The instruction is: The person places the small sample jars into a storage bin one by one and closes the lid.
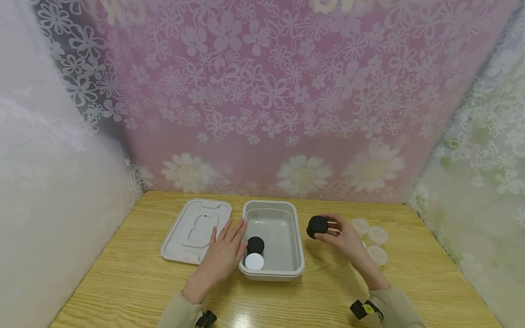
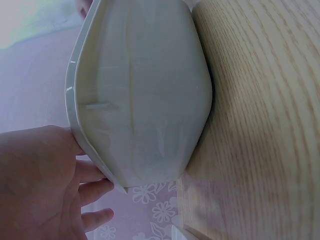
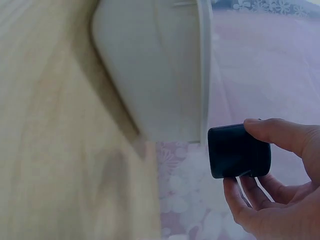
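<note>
My right hand (image 1: 343, 237) pinches a small black round jar (image 1: 317, 226) between thumb and fingers, held in the air just right of the grey plastic bin (image 1: 283, 273). In the right wrist view the jar (image 3: 237, 151) shows dark, straight sides. My left hand (image 1: 223, 253) rests on the bin's left rim with its fingers extended; the left wrist view shows that hand (image 2: 45, 180) touching the edge. Inside the bin, along its left side, lie another black round jar (image 1: 255, 245) and a white round one (image 1: 254, 261).
Left of the bin lies its flat white lid (image 1: 180, 237), partly behind my left hand. Several translucent small cups (image 1: 377, 236) stand on the wooden table (image 1: 328, 291) at the right, some partly hidden by my right hand. A flowered curtain (image 1: 262, 114) hangs behind.
</note>
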Demonstrator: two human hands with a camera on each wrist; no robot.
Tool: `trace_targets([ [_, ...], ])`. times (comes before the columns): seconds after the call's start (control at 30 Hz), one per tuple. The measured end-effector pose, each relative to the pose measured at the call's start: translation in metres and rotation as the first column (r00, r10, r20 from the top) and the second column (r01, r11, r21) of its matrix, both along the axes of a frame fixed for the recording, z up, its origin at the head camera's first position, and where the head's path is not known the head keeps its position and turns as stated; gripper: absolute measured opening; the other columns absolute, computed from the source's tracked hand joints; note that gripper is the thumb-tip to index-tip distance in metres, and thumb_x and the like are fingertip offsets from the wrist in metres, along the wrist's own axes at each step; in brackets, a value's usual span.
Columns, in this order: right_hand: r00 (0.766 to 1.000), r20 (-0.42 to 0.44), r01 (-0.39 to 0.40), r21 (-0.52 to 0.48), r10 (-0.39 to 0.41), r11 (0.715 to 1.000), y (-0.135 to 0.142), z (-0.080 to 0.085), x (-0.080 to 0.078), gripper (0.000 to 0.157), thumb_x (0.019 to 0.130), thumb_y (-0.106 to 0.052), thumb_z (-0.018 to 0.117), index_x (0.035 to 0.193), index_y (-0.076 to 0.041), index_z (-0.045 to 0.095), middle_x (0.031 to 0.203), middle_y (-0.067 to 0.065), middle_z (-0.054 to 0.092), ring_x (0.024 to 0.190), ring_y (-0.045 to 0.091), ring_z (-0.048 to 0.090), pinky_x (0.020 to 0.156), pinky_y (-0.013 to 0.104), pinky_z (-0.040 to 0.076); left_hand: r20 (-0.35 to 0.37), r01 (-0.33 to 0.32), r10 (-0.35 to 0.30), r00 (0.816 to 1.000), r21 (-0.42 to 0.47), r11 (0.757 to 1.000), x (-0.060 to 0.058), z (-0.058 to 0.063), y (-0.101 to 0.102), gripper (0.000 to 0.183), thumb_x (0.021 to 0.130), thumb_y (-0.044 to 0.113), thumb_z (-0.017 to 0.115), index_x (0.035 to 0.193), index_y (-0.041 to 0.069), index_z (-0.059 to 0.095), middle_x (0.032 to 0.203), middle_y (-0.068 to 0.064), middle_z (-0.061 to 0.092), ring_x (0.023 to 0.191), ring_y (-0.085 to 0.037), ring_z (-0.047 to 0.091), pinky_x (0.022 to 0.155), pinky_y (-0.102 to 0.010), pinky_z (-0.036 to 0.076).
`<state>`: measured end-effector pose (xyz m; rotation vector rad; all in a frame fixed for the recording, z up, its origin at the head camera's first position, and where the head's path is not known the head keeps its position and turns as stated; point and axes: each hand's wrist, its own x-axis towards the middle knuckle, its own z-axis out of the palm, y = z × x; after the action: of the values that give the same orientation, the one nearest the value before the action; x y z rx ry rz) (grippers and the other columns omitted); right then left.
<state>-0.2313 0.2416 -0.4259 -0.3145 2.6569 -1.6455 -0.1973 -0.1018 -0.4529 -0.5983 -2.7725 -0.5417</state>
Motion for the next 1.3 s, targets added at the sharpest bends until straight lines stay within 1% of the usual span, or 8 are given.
trace_targets([
  [0.17,1.000,-0.010,-0.023,-0.019,0.023,1.000,-0.012,0.010,-0.010,0.065,0.090,-0.016,0.079,0.146,-0.001,0.049,0.144,0.028,0.048,0.124,0.045,0.058,0.092,0.037,0.057,-0.003,0.001,-0.001,1.000,0.002,1.000,0.000,-0.001,0.000,0.053,0.107,0.028,0.052,0.155,0.005,0.043,0.159,-0.010,0.041,0.150,-0.040,0.029,0.114,-0.071,0.023],
  [0.33,0.998,-0.041,-0.037,-0.019,0.036,0.999,-0.028,0.012,-0.022,0.063,0.088,-0.014,0.081,0.143,0.000,0.052,0.142,0.025,0.051,0.123,0.042,0.059,0.094,0.038,0.056,-0.004,0.003,-0.003,1.000,-0.003,1.000,-0.001,-0.002,0.000,0.054,0.107,0.028,0.052,0.155,0.006,0.042,0.159,-0.010,0.041,0.150,-0.039,0.029,0.113,-0.071,0.023],
  [0.5,0.996,-0.052,-0.079,-0.035,0.077,0.996,-0.048,0.011,-0.035,0.062,0.088,-0.013,0.081,0.141,0.001,0.053,0.141,0.026,0.051,0.122,0.043,0.059,0.096,0.043,0.055,-0.012,0.009,-0.009,1.000,0.003,1.000,-0.001,-0.001,-0.001,0.053,0.107,0.027,0.052,0.154,0.005,0.043,0.159,-0.011,0.042,0.150,-0.040,0.029,0.113,-0.072,0.024],
  [0.67,0.992,-0.017,-0.127,-0.051,0.126,0.991,-0.066,0.007,-0.050,0.061,0.088,-0.010,0.080,0.141,0.002,0.053,0.142,0.027,0.051,0.123,0.043,0.059,0.097,0.045,0.054,-0.014,0.007,-0.007,1.000,0.002,1.000,-0.001,-0.001,0.000,0.053,0.107,0.027,0.052,0.154,0.005,0.043,0.159,-0.011,0.042,0.150,-0.039,0.029,0.113,-0.071,0.023],
  [0.77,0.988,0.008,-0.156,-0.053,0.157,0.986,-0.077,0.005,-0.056,0.060,0.088,-0.007,0.080,0.141,0.003,0.053,0.138,0.028,0.054,0.120,0.043,0.061,0.095,0.045,0.055,-0.008,0.002,-0.002,1.000,-0.005,1.000,0.000,0.000,0.000,0.053,0.107,0.027,0.052,0.155,0.006,0.042,0.160,-0.010,0.041,0.150,-0.038,0.028,0.113,-0.071,0.023],
  [0.9,0.981,-0.009,-0.192,-0.003,0.192,0.981,-0.090,0.000,-0.061,0.059,0.085,-0.007,0.082,0.137,0.004,0.055,0.131,0.029,0.059,0.116,0.043,0.064,0.092,0.045,0.057,-0.007,-0.005,0.004,1.000,-0.008,1.000,0.000,0.000,0.000,0.053,0.107,0.027,0.052,0.156,0.007,0.041,0.160,-0.009,0.041,0.151,-0.038,0.028,0.114,-0.071,0.023],
  [1.1,0.970,-0.018,-0.241,0.083,0.243,0.967,-0.106,-0.007,-0.069,0.056,0.082,-0.003,0.084,0.131,0.004,0.058,0.127,0.025,0.061,0.115,0.042,0.064,0.093,0.044,0.057,-0.003,-0.005,0.005,1.000,-0.013,1.000,0.001,0.000,0.000,0.054,0.107,0.028,0.052,0.156,0.007,0.042,0.160,-0.009,0.041,0.150,-0.038,0.028,0.113,-0.071,0.023],
  [1.3,0.937,-0.027,-0.340,0.172,0.350,0.924,-0.116,-0.012,-0.076,0.053,0.080,0.004,0.083,0.127,0.008,0.060,0.123,0.026,0.063,0.112,0.043,0.064,0.092,0.046,0.057,-0.001,-0.001,0.001,1.000,-0.017,1.000,0.000,-0.003,-0.001,0.054,0.107,0.029,0.052,0.156,0.008,0.041,0.160,-0.008,0.041,0.150,-0.038,0.029,0.113,-0.071,0.023],
])
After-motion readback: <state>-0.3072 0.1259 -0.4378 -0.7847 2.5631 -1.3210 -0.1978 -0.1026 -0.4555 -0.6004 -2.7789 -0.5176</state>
